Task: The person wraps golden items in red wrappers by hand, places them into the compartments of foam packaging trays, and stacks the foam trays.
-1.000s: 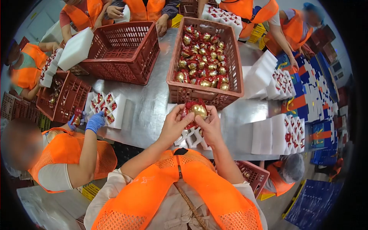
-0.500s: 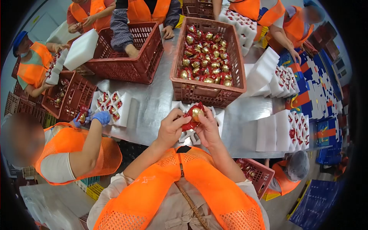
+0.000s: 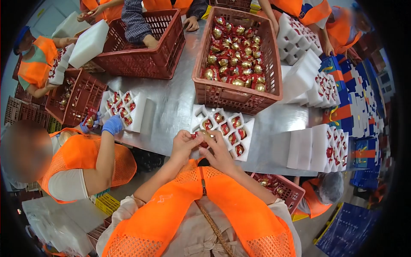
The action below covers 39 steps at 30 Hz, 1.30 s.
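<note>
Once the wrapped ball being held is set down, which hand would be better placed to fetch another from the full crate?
Probably the right hand: the crate stands ahead and to the right, farther across from the left hand. Both hands are at the wrapped ball.

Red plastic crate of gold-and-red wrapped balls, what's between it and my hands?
A white foam tray holding more wrapped balls, on the metal table, as the head view shows.

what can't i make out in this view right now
All in the head view:
- gold-and-red wrapped piece: mostly covered by the left hand and right hand
- white foam tray: nearest cells behind those hands
- large red-brown plastic crate: lower layers under the top pieces
- wrapper lettering: too small
</note>
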Each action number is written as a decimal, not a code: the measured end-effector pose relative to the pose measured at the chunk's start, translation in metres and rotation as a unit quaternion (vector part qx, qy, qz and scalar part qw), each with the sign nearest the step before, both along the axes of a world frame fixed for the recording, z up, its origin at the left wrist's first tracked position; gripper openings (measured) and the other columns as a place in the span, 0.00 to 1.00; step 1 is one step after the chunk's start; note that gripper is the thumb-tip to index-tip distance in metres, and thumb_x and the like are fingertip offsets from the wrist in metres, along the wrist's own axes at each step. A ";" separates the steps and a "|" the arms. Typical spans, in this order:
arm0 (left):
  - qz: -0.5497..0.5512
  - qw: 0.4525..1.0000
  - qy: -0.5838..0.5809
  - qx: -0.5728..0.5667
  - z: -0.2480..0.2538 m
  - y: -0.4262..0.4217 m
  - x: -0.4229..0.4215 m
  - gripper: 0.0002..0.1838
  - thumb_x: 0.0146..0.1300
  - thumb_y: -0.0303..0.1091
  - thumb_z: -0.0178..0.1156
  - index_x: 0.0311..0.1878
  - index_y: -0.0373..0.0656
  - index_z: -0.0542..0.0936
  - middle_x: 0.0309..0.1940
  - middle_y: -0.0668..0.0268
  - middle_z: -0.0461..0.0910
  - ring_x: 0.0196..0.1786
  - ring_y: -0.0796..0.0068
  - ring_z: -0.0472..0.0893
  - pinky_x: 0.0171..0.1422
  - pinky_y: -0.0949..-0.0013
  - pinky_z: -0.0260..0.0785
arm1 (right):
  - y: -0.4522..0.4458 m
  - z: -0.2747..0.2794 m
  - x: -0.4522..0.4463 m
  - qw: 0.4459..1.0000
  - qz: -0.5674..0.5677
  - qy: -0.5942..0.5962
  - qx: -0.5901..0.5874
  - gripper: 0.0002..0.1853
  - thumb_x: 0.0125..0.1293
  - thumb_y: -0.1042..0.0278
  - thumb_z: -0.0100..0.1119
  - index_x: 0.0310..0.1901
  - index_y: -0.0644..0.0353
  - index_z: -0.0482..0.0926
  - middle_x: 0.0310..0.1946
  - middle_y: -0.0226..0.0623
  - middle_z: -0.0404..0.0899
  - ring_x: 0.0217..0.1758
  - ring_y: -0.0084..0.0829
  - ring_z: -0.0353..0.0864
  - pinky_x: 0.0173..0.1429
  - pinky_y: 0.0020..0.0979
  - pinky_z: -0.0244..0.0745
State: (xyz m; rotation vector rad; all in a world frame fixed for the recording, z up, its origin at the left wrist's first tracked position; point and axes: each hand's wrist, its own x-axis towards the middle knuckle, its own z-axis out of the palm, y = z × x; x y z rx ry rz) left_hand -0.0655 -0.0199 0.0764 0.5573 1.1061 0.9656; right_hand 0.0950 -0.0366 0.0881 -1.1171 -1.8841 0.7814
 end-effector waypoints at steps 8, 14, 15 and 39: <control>0.094 0.988 -0.120 0.005 -0.037 0.042 0.008 0.17 0.60 0.20 0.59 0.52 0.37 0.69 0.44 0.57 0.77 0.43 0.71 0.79 0.50 0.70 0.75 | 0.058 -0.026 -0.008 0.984 -0.083 0.135 -0.086 0.19 0.57 0.68 0.65 0.50 0.62 0.77 0.42 0.40 0.75 0.46 0.35 0.74 0.51 0.31 0.69; -0.006 0.796 0.483 0.366 -0.067 0.073 -0.025 0.21 0.53 0.31 0.67 0.51 0.42 0.77 0.40 0.62 0.78 0.41 0.70 0.77 0.43 0.70 0.70 | 0.101 -0.038 -0.014 0.990 -0.110 0.091 0.000 0.16 0.52 0.72 0.67 0.42 0.64 0.78 0.40 0.45 0.77 0.41 0.42 0.76 0.46 0.35 0.72; -0.014 0.814 0.469 0.342 -0.072 0.069 -0.025 0.21 0.52 0.32 0.67 0.51 0.41 0.76 0.38 0.59 0.76 0.40 0.65 0.75 0.44 0.66 0.69 | 0.105 -0.056 -0.016 0.994 -0.109 0.026 0.013 0.13 0.49 0.73 0.66 0.38 0.64 0.79 0.40 0.49 0.77 0.42 0.47 0.76 0.48 0.40 0.72; -0.028 0.929 0.309 0.202 -0.118 0.049 -0.022 0.23 0.50 0.34 0.68 0.47 0.35 0.74 0.38 0.59 0.76 0.36 0.70 0.77 0.43 0.69 0.72 | 0.125 -0.068 -0.065 0.891 0.021 -0.454 0.003 0.06 0.44 0.77 0.59 0.26 0.67 0.81 0.32 0.48 0.77 0.39 0.46 0.80 0.44 0.38 0.76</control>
